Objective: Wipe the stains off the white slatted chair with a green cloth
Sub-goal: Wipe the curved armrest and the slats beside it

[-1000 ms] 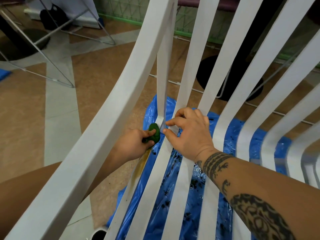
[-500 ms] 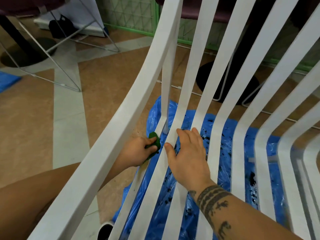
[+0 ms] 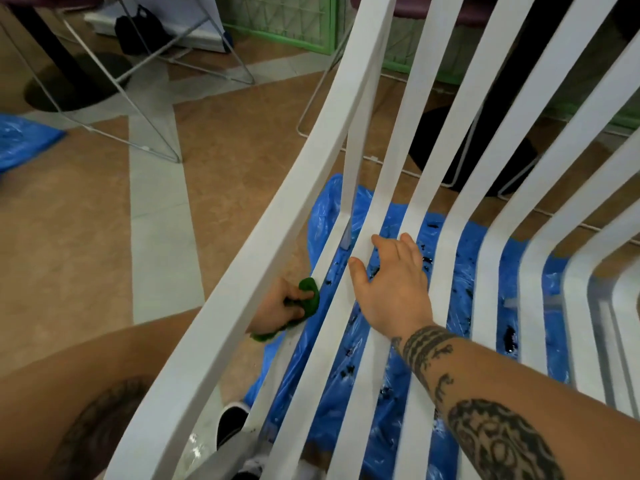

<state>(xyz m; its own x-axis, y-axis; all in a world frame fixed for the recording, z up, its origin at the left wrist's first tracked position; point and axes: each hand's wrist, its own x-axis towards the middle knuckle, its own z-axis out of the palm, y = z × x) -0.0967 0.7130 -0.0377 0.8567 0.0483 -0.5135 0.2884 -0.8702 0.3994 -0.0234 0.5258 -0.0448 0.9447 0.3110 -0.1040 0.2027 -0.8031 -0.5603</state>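
The white slatted chair (image 3: 298, 209) fills the view, its slats running from the top right down to the bottom edge. My left hand (image 3: 277, 308) reaches under the thick outer rail and is shut on the green cloth (image 3: 309, 299), pressing it against the side of the leftmost thin slat. My right hand (image 3: 391, 285) lies flat and open on the slats just to the right, fingers spread over two of them. The rail hides part of my left hand and wrist.
A blue plastic sheet (image 3: 391, 382) with dark specks lies on the floor under the chair. Wire-frame chair legs (image 3: 152, 147) and a black round base (image 3: 76, 81) stand at the far left, a green mesh fence (image 3: 304, 26) behind. My shoe (image 3: 230, 424) shows below.
My left hand has slid the cloth down the slat toward me. My right hand has let go of its pinch on the slat and now rests flat and open.
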